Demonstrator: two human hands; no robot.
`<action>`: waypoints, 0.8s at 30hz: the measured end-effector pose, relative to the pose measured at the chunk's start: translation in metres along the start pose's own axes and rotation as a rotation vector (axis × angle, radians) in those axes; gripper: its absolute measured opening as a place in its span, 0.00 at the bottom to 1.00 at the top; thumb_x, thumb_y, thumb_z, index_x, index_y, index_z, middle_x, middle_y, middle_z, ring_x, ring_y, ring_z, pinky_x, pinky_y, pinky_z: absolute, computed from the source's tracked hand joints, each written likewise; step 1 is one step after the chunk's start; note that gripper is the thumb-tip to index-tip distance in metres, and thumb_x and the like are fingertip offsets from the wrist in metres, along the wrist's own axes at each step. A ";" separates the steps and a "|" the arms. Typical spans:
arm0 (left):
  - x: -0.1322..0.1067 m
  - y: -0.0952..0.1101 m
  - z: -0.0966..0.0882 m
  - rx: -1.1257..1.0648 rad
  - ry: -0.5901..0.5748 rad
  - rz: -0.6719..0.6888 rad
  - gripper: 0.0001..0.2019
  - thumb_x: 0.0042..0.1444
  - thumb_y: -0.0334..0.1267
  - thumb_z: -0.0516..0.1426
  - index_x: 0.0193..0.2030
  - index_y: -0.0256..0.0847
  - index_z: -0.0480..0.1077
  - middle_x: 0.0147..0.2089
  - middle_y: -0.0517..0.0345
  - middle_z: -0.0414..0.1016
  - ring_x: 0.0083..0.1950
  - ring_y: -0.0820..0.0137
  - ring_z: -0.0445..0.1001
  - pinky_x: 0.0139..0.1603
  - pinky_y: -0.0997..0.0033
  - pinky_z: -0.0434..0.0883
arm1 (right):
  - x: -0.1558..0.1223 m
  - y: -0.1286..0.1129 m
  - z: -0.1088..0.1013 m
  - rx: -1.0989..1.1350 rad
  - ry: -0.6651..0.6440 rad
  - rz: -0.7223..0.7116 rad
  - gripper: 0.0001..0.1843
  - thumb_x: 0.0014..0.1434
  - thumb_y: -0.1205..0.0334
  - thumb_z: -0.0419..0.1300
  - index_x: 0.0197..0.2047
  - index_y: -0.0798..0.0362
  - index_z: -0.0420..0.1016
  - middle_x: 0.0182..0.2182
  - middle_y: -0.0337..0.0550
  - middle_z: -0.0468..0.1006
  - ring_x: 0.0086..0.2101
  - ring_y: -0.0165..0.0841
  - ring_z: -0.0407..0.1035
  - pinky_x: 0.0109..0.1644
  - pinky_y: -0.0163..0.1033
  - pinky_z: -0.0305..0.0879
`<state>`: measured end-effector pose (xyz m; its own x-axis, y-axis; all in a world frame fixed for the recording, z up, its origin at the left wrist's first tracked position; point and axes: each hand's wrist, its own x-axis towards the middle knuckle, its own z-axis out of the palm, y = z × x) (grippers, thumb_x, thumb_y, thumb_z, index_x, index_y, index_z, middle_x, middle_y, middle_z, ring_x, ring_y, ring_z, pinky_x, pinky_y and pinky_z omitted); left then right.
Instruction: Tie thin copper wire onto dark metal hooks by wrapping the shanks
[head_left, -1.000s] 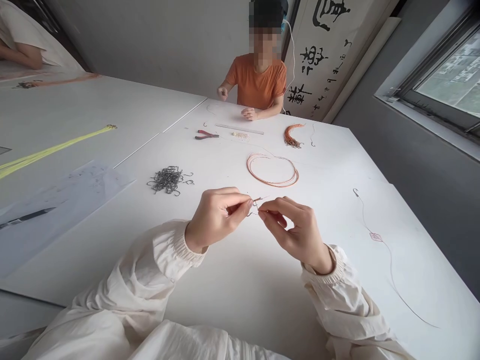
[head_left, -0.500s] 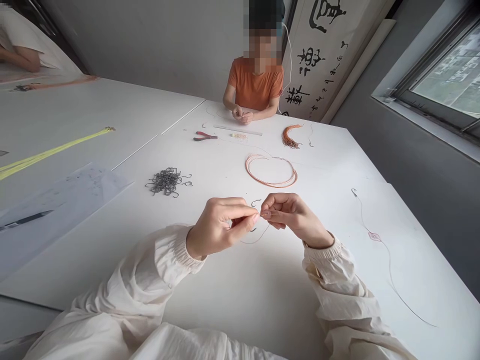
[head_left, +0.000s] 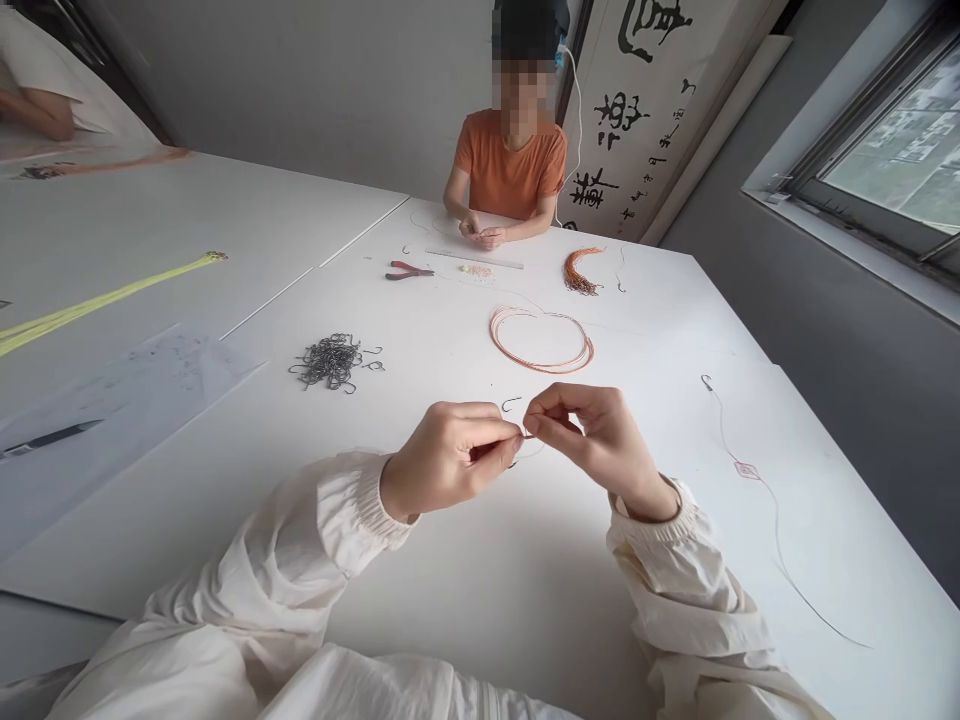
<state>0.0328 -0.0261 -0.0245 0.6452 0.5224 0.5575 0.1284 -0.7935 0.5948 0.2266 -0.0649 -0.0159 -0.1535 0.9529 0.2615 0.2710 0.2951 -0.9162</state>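
Over the white table, the fingertips of my two hands nearly meet. My left hand [head_left: 454,455] is closed in a pinch on a fish hook [head_left: 512,464]; only a dark bit of it shows below the fingertips. My right hand [head_left: 589,425] pinches a thin fishing line [head_left: 534,452], part of which hangs in a small curve below the fingers. A short reddish piece lies between the fingertips, too small to make out fully. Just beyond them, a loose fish hook [head_left: 511,404] lies on the table. Farther off rests a coil of orange line [head_left: 493,338].
A pile of dark fish hooks [head_left: 330,362] lies left. Pliers [head_left: 409,270], a ruler [head_left: 476,260] and a bundle of orange lines [head_left: 576,272] lie farther back. A hook on a line [head_left: 726,425] lies right. A person in an orange shirt [head_left: 510,165] sits opposite; another sits far left.
My right hand has turned and moved slightly right, its fingertips now pointing down at the left fingertips. The left hand has shifted a little right. The line's curve below is smaller.
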 end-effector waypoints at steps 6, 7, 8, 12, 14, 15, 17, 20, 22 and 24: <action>-0.002 0.000 0.001 -0.038 0.064 0.028 0.09 0.60 0.28 0.57 0.30 0.37 0.76 0.23 0.59 0.70 0.23 0.76 0.64 0.25 0.74 0.63 | 0.014 0.025 -0.009 0.470 -0.285 0.243 0.09 0.56 0.60 0.67 0.31 0.57 0.75 0.21 0.35 0.69 0.21 0.23 0.56 0.24 0.32 0.49; -0.002 0.000 0.000 -0.043 0.087 0.033 0.08 0.60 0.28 0.57 0.30 0.37 0.76 0.23 0.60 0.69 0.23 0.76 0.63 0.25 0.74 0.63 | 0.014 0.027 -0.009 0.504 -0.298 0.249 0.10 0.55 0.60 0.67 0.31 0.57 0.74 0.19 0.33 0.67 0.19 0.22 0.54 0.23 0.32 0.48; -0.001 -0.001 -0.001 -0.046 0.109 0.034 0.08 0.59 0.27 0.57 0.31 0.37 0.76 0.23 0.60 0.69 0.23 0.77 0.63 0.25 0.75 0.63 | 0.014 0.029 -0.008 0.522 -0.302 0.250 0.10 0.55 0.59 0.68 0.32 0.57 0.74 0.18 0.32 0.66 0.19 0.22 0.55 0.22 0.32 0.48; 0.000 -0.004 -0.005 -0.028 0.205 -0.012 0.08 0.59 0.27 0.58 0.31 0.38 0.76 0.24 0.60 0.70 0.24 0.77 0.62 0.26 0.75 0.63 | 0.007 0.025 0.003 0.506 -0.215 0.192 0.11 0.58 0.57 0.66 0.37 0.55 0.72 0.15 0.30 0.67 0.17 0.24 0.57 0.22 0.32 0.51; -0.001 -0.004 -0.006 -0.015 0.246 -0.041 0.07 0.59 0.28 0.59 0.31 0.38 0.77 0.25 0.60 0.71 0.24 0.77 0.63 0.26 0.74 0.64 | 0.003 0.019 0.011 0.475 -0.115 0.146 0.11 0.60 0.57 0.65 0.42 0.53 0.71 0.15 0.29 0.68 0.16 0.24 0.57 0.22 0.32 0.53; -0.001 -0.004 -0.006 -0.013 0.260 -0.051 0.07 0.59 0.28 0.59 0.31 0.38 0.77 0.25 0.59 0.71 0.24 0.77 0.63 0.26 0.74 0.64 | 0.001 0.017 0.015 0.458 -0.065 0.125 0.11 0.61 0.57 0.64 0.43 0.53 0.71 0.14 0.29 0.67 0.15 0.24 0.56 0.22 0.32 0.54; -0.001 -0.003 -0.005 -0.020 0.267 -0.070 0.08 0.59 0.28 0.59 0.30 0.38 0.77 0.25 0.59 0.71 0.24 0.77 0.64 0.26 0.75 0.65 | -0.001 0.013 0.022 0.428 0.012 0.098 0.10 0.63 0.56 0.62 0.42 0.52 0.70 0.13 0.27 0.65 0.14 0.23 0.53 0.21 0.32 0.52; 0.001 0.000 -0.007 -0.132 0.229 -0.168 0.08 0.58 0.31 0.59 0.29 0.37 0.77 0.24 0.59 0.71 0.23 0.77 0.65 0.25 0.76 0.65 | -0.002 0.011 0.027 0.421 0.067 0.063 0.10 0.64 0.55 0.61 0.38 0.53 0.70 0.12 0.27 0.60 0.14 0.22 0.50 0.19 0.32 0.48; 0.003 0.000 -0.011 -0.303 0.137 -0.295 0.11 0.60 0.34 0.58 0.28 0.35 0.75 0.23 0.58 0.71 0.22 0.77 0.66 0.22 0.77 0.65 | -0.003 0.011 0.027 0.413 0.078 0.046 0.10 0.64 0.55 0.61 0.37 0.53 0.71 0.12 0.27 0.60 0.15 0.23 0.50 0.19 0.32 0.48; 0.006 -0.001 -0.016 -0.476 0.013 -0.402 0.15 0.63 0.37 0.55 0.26 0.33 0.74 0.23 0.57 0.71 0.20 0.77 0.67 0.20 0.77 0.66 | -0.004 0.011 0.027 0.403 0.068 0.035 0.10 0.64 0.55 0.61 0.38 0.53 0.72 0.13 0.29 0.61 0.15 0.23 0.51 0.19 0.32 0.49</action>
<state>0.0247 -0.0174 -0.0125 0.6065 0.7576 0.2414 0.0076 -0.3091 0.9510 0.2048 -0.0675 -0.0348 -0.0835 0.9685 0.2348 -0.1215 0.2239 -0.9670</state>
